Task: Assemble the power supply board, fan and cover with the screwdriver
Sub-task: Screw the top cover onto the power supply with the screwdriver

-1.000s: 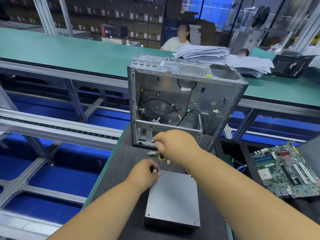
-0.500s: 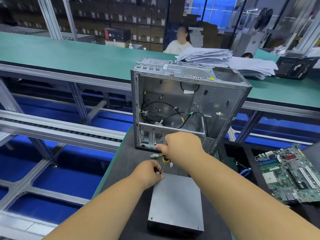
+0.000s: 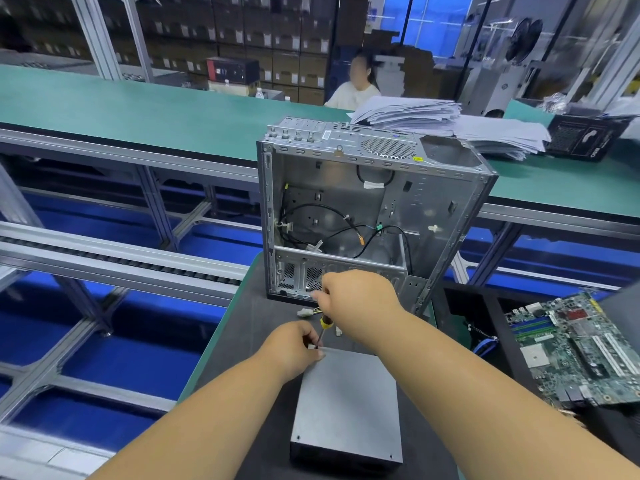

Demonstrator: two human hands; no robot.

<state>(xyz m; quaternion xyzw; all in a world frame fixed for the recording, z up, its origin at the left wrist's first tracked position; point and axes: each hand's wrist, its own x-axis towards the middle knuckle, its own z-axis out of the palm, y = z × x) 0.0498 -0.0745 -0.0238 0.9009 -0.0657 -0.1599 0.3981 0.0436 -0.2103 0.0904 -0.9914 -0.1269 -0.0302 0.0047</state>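
I cannot read a single word or number from here. The black cardboard box (image 3: 585, 138) far right on the green bench carries white lettering, too small and skewed to make out. The small yellow sticker (image 3: 418, 158) on top of the open grey metal computer case (image 3: 374, 216) and the white tag (image 3: 374, 185) on a cable inside show no legible print.

Open computer case (image 3: 374, 209), motherboard (image 3: 578, 348), paper stack (image 3: 446, 123) on green bench (image 3: 138, 112).
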